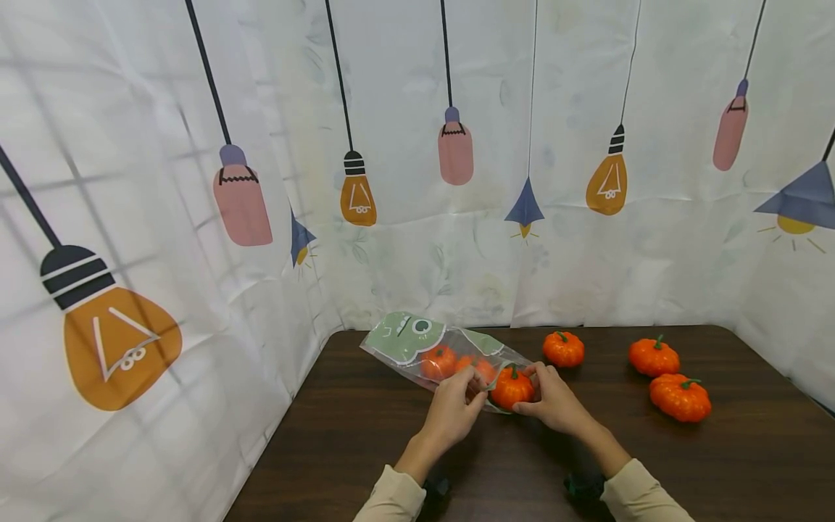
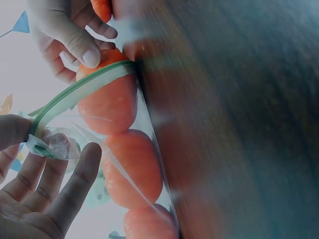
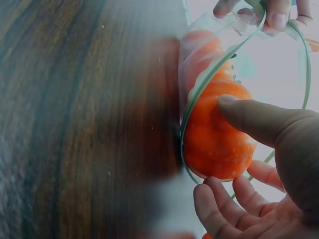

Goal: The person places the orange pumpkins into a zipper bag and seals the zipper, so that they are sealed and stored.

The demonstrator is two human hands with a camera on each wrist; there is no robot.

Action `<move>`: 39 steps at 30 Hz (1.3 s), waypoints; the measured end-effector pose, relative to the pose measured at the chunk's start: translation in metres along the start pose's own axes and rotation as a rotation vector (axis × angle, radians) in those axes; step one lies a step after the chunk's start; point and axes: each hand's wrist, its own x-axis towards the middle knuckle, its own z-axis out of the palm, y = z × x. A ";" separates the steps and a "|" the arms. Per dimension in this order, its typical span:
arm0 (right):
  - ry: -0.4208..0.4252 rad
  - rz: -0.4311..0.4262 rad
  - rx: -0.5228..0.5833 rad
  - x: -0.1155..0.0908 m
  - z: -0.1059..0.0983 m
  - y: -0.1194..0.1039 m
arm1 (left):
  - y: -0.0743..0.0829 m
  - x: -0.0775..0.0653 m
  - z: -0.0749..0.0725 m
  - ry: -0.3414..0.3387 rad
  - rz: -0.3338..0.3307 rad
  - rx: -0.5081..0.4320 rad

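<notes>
A clear zip bag point(image 1: 403, 338) with a green cartoon face lies on the table, its mouth towards the hands. My left hand point(image 1: 450, 404) pinches the green zip edge between thumb and fingers, lifting that side of the opening, as the left wrist view shows. At the mouth, an orange mini pumpkin point(image 1: 512, 388) sits partly inside the rim. My right hand point(image 1: 556, 400) holds this pumpkin point(image 3: 214, 132), thumb pressed on its near side and fingertips at its outer end. Deeper in the bag, more mini pumpkins point(image 2: 133, 169) lie in a row behind the plastic.
On the dark wooden table point(image 1: 750, 464), a loose mini pumpkin point(image 1: 564, 349) lies just behind my right hand. Two others, a rear pumpkin point(image 1: 654, 357) and a nearer pumpkin point(image 1: 680, 398), lie close together at the right. White printed cloth point(image 1: 417, 268) surrounds the table's back and sides.
</notes>
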 end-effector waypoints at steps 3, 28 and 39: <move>0.005 -0.002 0.014 0.001 0.002 -0.001 | 0.000 0.000 0.001 -0.002 -0.001 0.008; -0.107 -0.161 0.174 -0.001 0.002 -0.002 | 0.000 0.000 0.002 0.008 0.016 0.037; -0.158 -0.167 0.183 0.000 -0.002 -0.002 | -0.002 0.001 0.001 -0.010 0.001 0.022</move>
